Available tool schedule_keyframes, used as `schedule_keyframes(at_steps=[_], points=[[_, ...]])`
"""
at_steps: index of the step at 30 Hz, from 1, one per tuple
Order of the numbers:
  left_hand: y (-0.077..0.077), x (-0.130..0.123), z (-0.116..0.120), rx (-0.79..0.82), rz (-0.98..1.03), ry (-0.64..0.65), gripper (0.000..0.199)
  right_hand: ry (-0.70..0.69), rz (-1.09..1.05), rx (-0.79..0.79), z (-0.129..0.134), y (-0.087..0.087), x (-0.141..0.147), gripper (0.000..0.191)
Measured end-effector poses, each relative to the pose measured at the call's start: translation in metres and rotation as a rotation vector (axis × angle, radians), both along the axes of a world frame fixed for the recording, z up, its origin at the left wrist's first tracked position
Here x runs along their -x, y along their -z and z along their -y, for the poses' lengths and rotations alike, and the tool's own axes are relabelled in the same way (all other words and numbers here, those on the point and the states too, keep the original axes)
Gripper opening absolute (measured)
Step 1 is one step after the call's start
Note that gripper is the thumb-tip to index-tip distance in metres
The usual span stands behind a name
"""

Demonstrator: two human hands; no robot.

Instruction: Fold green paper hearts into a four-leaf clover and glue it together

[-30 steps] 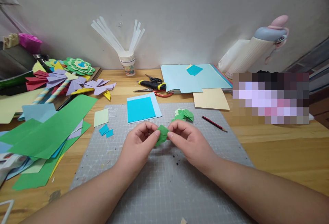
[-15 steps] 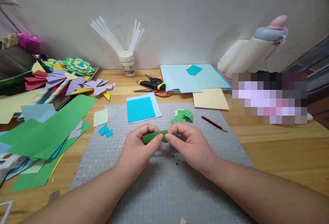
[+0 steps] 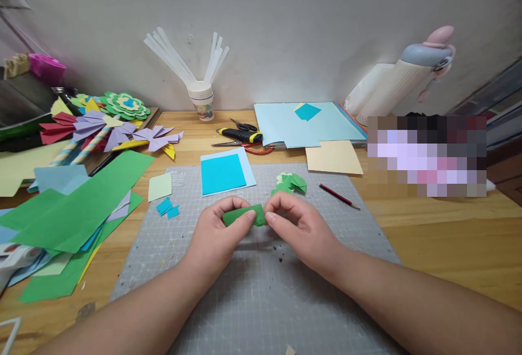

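A folded green paper piece (image 3: 244,215) is held over the grey cutting mat (image 3: 261,295). My left hand (image 3: 224,230) pinches it between thumb and fingers. My right hand (image 3: 299,224) is closed at the paper's right end, thumb and forefinger together; whether it still grips the edge is hard to tell. Behind the hands lie green paper cutouts (image 3: 291,182) and a blue square sheet (image 3: 223,174) on a paler one. Small blue pieces (image 3: 168,208) and a pale green square (image 3: 160,186) lie to the left.
A pencil (image 3: 339,196) lies at the right of the mat. Scissors and a yellow-black cutter (image 3: 240,135) sit behind, near a paper cup (image 3: 201,100) of white strips. Green sheets (image 3: 85,203) and paper flowers fill the left. A bottle (image 3: 403,80) leans at the right.
The green paper has shifted slightly left and its right end now shows more between the hands. My right fingertips have drawn a little away from my left thumb.
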State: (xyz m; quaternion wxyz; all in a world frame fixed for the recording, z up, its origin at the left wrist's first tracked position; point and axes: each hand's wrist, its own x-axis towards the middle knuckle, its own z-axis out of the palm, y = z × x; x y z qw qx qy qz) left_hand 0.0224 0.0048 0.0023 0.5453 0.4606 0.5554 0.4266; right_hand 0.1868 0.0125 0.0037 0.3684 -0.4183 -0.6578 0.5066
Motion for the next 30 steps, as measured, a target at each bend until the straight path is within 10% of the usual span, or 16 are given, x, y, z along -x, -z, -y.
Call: schedule_keyframes(at_steps=[17, 30], points=[[0.0052, -0.0002, 0.0019, 0.006, 0.071, -0.025, 0.014, -0.006, 0.048, 0.038, 0.0020, -0.0010, 0.0023, 0.017], [0.0014, -0.0025, 0.0019, -0.035, -0.045, 0.247, 0.011, 0.030, 0.027, 0.035, -0.0045, 0.0023, 0.0016, 0.014]])
